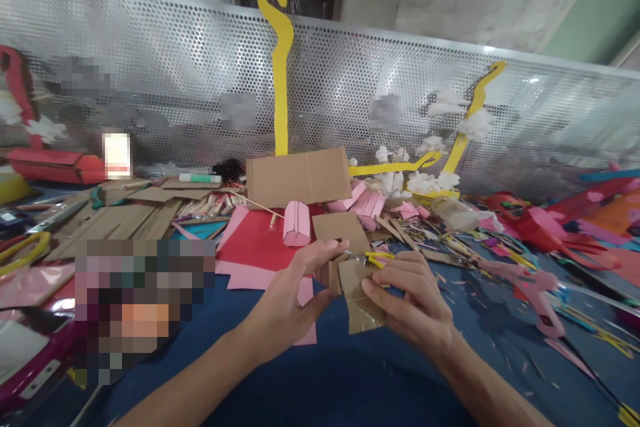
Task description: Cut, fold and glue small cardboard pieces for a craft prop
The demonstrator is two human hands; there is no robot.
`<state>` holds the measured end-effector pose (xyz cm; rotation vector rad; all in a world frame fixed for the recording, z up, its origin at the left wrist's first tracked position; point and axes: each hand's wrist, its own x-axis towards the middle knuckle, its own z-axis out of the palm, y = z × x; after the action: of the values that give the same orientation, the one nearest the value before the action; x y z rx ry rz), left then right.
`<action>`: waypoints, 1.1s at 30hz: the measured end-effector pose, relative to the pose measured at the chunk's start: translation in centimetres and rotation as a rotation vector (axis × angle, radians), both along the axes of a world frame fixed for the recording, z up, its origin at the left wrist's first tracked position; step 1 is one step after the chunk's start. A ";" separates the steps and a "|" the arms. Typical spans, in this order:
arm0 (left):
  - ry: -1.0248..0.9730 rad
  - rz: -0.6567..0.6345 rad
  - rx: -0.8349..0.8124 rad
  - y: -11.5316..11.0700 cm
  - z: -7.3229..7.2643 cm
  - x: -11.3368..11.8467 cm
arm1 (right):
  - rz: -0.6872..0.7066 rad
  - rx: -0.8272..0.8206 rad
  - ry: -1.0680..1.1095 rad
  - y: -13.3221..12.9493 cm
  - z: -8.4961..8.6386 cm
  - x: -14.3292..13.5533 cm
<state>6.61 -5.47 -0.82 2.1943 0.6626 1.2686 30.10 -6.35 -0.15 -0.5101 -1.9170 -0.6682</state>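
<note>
My left hand [285, 300] is closed around one side of a folded piece of brown cardboard [327, 275], its thumb below and its fingers on top. My right hand [413, 293] pinches the creased cardboard flap [361, 290] on the other side. Between its fingers are also small yellow-handled scissors [373, 259], with the metal blades pointing left toward my left fingertips. The fingers partly cover the scissors. Just beyond my hands lie a square of cardboard [340, 230] and a pink folded paper tube [297, 223].
Red paper [263, 240] lies over pink sheets at centre. A cardboard box [300, 177] with a yellow hook-shaped strip [281, 80] stands at the back. To the right rests a pink glue gun [530, 290]; cardboard scraps [120, 223] are left. A perforated metal panel [200, 73] borders the table.
</note>
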 end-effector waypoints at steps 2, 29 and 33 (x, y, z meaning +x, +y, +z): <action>0.004 -0.010 -0.019 0.0 0.0 0.0 | -0.016 0.009 0.008 -0.2 0.1 -0.2; -0.086 -0.055 0.090 0.2 -0.9 0.0 | -0.006 0.007 0.020 -0.6 0.8 -0.6; -0.082 -0.111 0.077 0.2 -0.9 -0.1 | -0.026 -0.012 0.019 -0.6 0.9 -0.7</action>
<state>6.52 -5.28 -1.68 2.1944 0.4613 1.3383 29.35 -6.98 0.74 -0.5479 -1.9002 -0.6672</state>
